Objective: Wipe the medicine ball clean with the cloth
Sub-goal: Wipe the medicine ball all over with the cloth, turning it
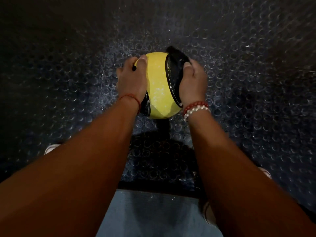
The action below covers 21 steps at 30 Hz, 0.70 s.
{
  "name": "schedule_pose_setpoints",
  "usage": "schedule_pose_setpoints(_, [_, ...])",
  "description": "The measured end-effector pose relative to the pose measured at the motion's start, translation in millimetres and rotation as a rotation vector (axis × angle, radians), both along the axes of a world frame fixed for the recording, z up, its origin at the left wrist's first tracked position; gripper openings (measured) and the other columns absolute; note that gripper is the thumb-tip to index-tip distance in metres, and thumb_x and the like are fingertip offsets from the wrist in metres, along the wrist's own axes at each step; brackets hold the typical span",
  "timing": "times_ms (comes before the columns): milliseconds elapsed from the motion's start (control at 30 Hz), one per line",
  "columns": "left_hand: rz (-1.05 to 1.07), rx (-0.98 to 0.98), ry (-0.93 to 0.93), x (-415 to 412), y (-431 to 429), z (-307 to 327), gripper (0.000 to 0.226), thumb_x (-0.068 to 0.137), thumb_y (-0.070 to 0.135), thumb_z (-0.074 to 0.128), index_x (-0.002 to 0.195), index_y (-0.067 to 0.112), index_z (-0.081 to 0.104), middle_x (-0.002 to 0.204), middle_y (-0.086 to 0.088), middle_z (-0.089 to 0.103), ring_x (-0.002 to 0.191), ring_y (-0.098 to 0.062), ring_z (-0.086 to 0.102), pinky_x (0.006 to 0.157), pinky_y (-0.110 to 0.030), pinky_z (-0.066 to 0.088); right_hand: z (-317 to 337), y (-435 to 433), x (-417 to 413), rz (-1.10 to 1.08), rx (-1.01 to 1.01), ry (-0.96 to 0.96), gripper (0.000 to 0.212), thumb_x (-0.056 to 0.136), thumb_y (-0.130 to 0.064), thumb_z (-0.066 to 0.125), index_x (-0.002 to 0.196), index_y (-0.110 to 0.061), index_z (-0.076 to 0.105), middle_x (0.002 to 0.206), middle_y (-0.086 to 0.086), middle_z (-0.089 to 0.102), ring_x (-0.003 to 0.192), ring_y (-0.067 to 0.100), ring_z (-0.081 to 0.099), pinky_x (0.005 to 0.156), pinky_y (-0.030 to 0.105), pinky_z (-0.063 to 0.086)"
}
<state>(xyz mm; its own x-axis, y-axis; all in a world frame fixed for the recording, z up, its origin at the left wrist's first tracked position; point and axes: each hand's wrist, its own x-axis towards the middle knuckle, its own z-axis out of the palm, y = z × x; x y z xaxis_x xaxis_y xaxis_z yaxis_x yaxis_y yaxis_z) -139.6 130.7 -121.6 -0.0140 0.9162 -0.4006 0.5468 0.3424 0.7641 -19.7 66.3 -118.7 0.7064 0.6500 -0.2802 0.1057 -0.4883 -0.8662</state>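
Yellow-and-black medicine ball (158, 86) centre frame, on dark round-studded rubber floor (248, 82). Left hand (131, 82) cupped round its left side, thumb on top. Right hand (193, 84) clamping black cloth (177, 56) against its right side. Dim room; blue surface (153, 212) bottom centre.

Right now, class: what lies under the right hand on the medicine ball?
A dark cloth lies under the right hand, against the right side of the medicine ball. The ball's surface beneath the cloth is covered and cannot be seen.
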Motion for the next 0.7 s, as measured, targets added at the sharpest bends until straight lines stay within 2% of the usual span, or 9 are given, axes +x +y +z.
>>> schedule_pose_setpoints(33, [0.008,-0.006,-0.006,-0.3,0.5,-0.8,0.047,0.095,0.054,0.043,0.130,0.028,0.060,0.133,0.001,0.049,0.109,-0.014,0.050,0.089,-0.030,0.036,-1.6,1.7,6.9,-0.027,-0.030,0.071,0.031,0.098,-0.026,0.039,0.114,-0.016,0.064,0.112,0.002,0.061,0.095,0.011,0.058,0.090,0.030,0.050])
schedule_pose_setpoints(67, [0.015,-0.008,-0.021,-0.9,1.4,-2.3,0.050,0.092,0.057,0.043,0.130,0.028,0.061,0.134,0.000,0.050,0.109,-0.014,0.051,0.090,-0.030,0.037,-4.0,0.7,9.7,-0.061,-0.040,0.140,0.029,0.098,-0.025,0.040,0.110,-0.016,0.064,0.106,0.001,0.064,0.095,0.014,0.060,0.090,0.035,0.050])
schedule_pose_setpoints(167, [0.015,-0.011,-0.014,-0.8,3.3,-2.2,0.051,0.092,0.058,0.042,0.129,0.028,0.061,0.133,0.000,0.052,0.106,-0.014,0.052,0.090,-0.031,0.038,-12.7,-14.9,-2.9,-0.193,-0.011,0.197,0.029,0.096,-0.028,0.041,0.106,-0.013,0.063,0.102,-0.001,0.063,0.095,0.015,0.059,0.088,0.034,0.048])
schedule_pose_setpoints(233, [0.007,-0.016,0.003,-0.3,4.4,-3.3,0.047,0.096,0.055,0.042,0.130,0.029,0.060,0.132,0.001,0.049,0.108,-0.015,0.051,0.092,-0.032,0.037,-16.7,-26.9,-22.1,-0.290,0.048,0.129,0.033,0.093,-0.030,0.042,0.113,-0.013,0.063,0.112,0.003,0.062,0.104,0.018,0.058,0.095,0.039,0.048])
schedule_pose_setpoints(300, [0.004,-0.006,0.012,-0.1,4.9,-3.9,0.047,0.096,0.056,0.042,0.128,0.027,0.060,0.133,-0.001,0.050,0.109,-0.017,0.052,0.093,-0.034,0.040,-11.8,-33.6,-39.8,-0.320,0.122,0.039,0.032,0.094,-0.022,0.045,0.119,-0.011,0.062,0.123,0.005,0.058,0.115,0.018,0.052,0.101,0.033,0.042])
schedule_pose_setpoints(400, [0.001,-0.004,0.013,-1.5,5.4,-5.0,0.053,0.093,0.059,0.041,0.129,0.026,0.060,0.137,-0.004,0.052,0.114,-0.019,0.053,0.100,-0.038,0.042,-2.3,-35.0,-53.0,-0.196,0.238,-0.117,0.036,0.091,-0.021,0.047,0.122,-0.008,0.060,0.133,0.010,0.051,0.126,0.018,0.046,0.104,0.030,0.038])
schedule_pose_setpoints(533, [-0.019,0.006,0.006,-2.6,4.1,-4.6,0.053,0.092,0.059,0.039,0.130,0.028,0.060,0.141,-0.003,0.049,0.116,-0.017,0.051,0.094,-0.032,0.037,-2.0,-28.5,-45.2,-0.029,0.179,-0.217,0.040,0.091,-0.029,0.045,0.127,-0.018,0.059,0.141,0.004,0.046,0.130,0.017,0.042,0.106,0.044,0.038])
schedule_pose_setpoints(633, [-0.035,0.003,0.013,-3.0,3.7,-4.6,0.047,0.097,0.054,0.040,0.132,0.029,0.058,0.142,-0.002,0.047,0.110,-0.014,0.047,0.092,-0.028,0.032,2.4,-18.6,-29.5,0.056,0.094,-0.226,0.039,0.093,-0.031,0.044,0.129,-0.024,0.057,0.139,-0.001,0.047,0.125,0.015,0.045,0.104,0.036,0.040])
schedule_pose_setpoints(700, [-0.035,0.012,0.006,-3.3,1.1,-4.4,0.046,0.097,0.053,0.041,0.132,0.030,0.059,0.139,-0.002,0.047,0.112,-0.015,0.049,0.092,-0.029,0.034,5.3,-6.4,-15.2,0.080,0.044,-0.207,0.034,0.094,-0.030,0.045,0.123,-0.023,0.061,0.129,0.000,0.053,0.110,0.013,0.052,0.095,0.029,0.042])
